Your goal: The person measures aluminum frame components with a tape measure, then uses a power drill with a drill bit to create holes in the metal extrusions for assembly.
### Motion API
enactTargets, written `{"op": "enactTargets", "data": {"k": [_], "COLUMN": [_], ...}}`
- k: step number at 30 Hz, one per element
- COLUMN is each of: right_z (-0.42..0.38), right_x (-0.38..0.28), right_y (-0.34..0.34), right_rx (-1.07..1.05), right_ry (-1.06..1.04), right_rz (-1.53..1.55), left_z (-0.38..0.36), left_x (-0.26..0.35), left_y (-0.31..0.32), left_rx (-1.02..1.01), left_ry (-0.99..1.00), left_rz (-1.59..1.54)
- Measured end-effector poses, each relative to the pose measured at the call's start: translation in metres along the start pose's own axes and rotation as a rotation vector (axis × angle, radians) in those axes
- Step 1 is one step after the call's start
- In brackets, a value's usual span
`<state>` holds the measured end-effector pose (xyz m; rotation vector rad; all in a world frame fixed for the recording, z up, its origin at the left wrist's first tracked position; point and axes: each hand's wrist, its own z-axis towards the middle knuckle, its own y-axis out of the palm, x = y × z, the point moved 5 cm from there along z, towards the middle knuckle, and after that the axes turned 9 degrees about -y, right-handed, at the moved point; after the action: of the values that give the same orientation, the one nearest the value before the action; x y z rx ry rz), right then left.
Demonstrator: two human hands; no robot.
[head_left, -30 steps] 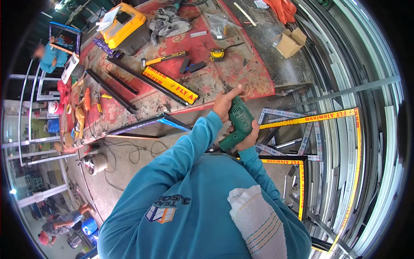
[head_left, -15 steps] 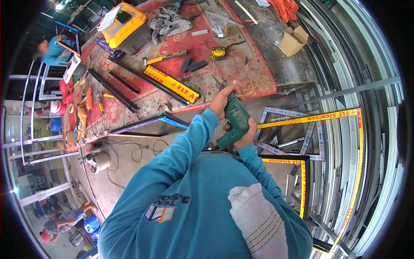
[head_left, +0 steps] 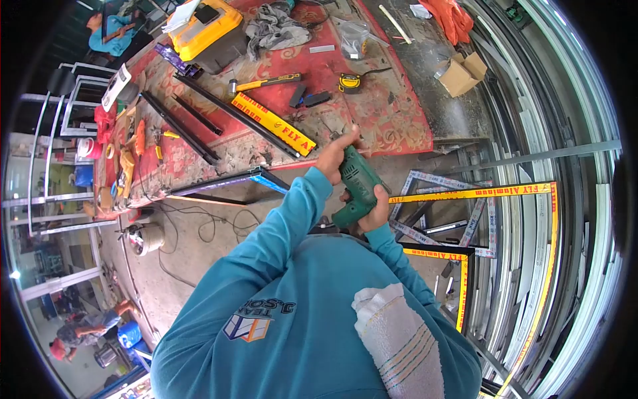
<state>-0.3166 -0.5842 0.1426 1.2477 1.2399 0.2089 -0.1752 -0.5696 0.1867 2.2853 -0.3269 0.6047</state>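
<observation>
A green power drill (head_left: 359, 183) is held between both hands in front of my chest, its thin bit pointing up and left over the edge of the red carpeted table (head_left: 392, 113). My left hand (head_left: 336, 157) is wrapped round the drill's front end, by the chuck. Round the grip at the drill's rear is my right hand (head_left: 377, 214), with its thumb up on the side of the body. Above the drill, a yellow tape measure (head_left: 349, 82) and dark blocks (head_left: 309, 98) lie on the carpet, with a hammer (head_left: 269, 82) to their left.
A yellow toolbox (head_left: 207, 33) and grey cloth (head_left: 277, 30) are at the back. Dark profiles (head_left: 178, 126) lie left on the table. Yellow-taped frames (head_left: 478, 193) stand right, beside long metal bars (head_left: 565, 219). Two other people (head_left: 111, 34) (head_left: 90, 330) are at the left.
The view has shifted, so the table's things appear farther right. Both hands remain on the drill, nearly where they were. The person at the top left holds a different posture.
</observation>
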Motion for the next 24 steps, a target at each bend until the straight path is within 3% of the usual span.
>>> {"op": "enactTargets", "data": {"k": [9, 24], "right_z": [-0.003, -0.003], "right_x": [0.001, 0.013], "right_y": [0.011, 0.007], "right_rx": [-0.094, -0.079], "right_ry": [-0.102, -0.099], "right_rz": [-0.279, -0.151], "left_z": [-0.016, -0.015], "left_x": [0.017, 0.016], "left_y": [-0.008, -0.018], "left_rx": [-0.032, 0.017], "left_ry": [0.023, 0.016], "left_rz": [-0.093, -0.079]}}
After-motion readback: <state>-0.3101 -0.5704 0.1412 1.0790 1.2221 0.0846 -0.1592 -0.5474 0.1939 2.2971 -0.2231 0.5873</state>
